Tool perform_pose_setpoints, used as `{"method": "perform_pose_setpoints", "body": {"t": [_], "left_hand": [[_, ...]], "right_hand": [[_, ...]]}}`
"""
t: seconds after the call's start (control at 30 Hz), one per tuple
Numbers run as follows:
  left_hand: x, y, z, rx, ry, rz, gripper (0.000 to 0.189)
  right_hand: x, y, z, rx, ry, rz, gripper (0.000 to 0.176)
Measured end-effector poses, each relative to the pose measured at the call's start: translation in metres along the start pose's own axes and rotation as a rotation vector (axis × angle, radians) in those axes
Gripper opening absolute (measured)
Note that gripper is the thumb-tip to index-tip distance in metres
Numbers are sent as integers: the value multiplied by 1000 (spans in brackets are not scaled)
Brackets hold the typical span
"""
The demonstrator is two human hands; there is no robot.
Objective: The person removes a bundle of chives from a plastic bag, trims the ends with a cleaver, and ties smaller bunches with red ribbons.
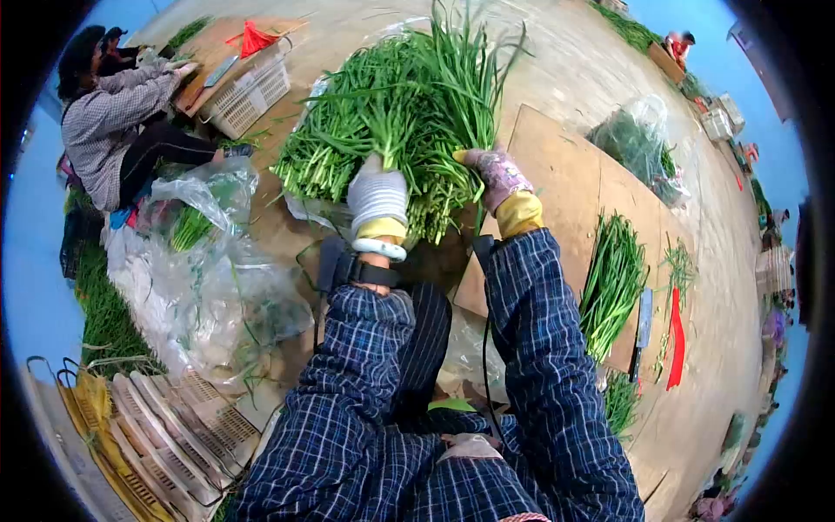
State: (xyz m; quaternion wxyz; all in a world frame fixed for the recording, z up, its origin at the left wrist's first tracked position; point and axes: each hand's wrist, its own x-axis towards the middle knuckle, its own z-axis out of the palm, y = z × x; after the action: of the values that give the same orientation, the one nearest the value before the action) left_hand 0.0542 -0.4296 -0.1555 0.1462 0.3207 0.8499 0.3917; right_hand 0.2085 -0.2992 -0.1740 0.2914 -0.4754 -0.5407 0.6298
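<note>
A large heap of chives [335, 122], long green leaves with pale cut stems toward me, lies ahead of me. My left hand [377, 193], in a whitish knit glove, is closed around a bunch of chives [388, 139] at the heap's near side. My right hand [500, 178], in a pink patterned glove with a yellow fingertip, grips the stems of a taller bunch of chives [470, 87] at the heap's right. Most fingers of both hands are hidden by gloves and leaves. Cut stem ends [430, 213] hang between my hands.
A wooden board [557, 174] at right bears a loose bunch of chives [615, 278], a knife [642, 331] and a red strip [676, 339]. Plastic bags [235, 296] and stacked crates [165, 435] lie left. A person [113, 122] sits at upper left beside a white crate [252, 96].
</note>
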Motion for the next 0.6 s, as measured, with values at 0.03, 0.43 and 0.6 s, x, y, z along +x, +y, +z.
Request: {"method": "perform_pose_setpoints", "body": {"t": [0.03, 0.43, 0.6], "left_hand": [[2, -13, 6, -23, 39, -43, 29], [-54, -33, 11, -718, -132, -139, 30], [-51, -32, 92, -1445, -643, -613, 28]], "right_hand": [[1, 8, -3, 130, 100, 156, 27], [-32, -9, -23, 514, -153, 197, 21], [-23, -15, -38, 379, -182, 129, 17]]}}
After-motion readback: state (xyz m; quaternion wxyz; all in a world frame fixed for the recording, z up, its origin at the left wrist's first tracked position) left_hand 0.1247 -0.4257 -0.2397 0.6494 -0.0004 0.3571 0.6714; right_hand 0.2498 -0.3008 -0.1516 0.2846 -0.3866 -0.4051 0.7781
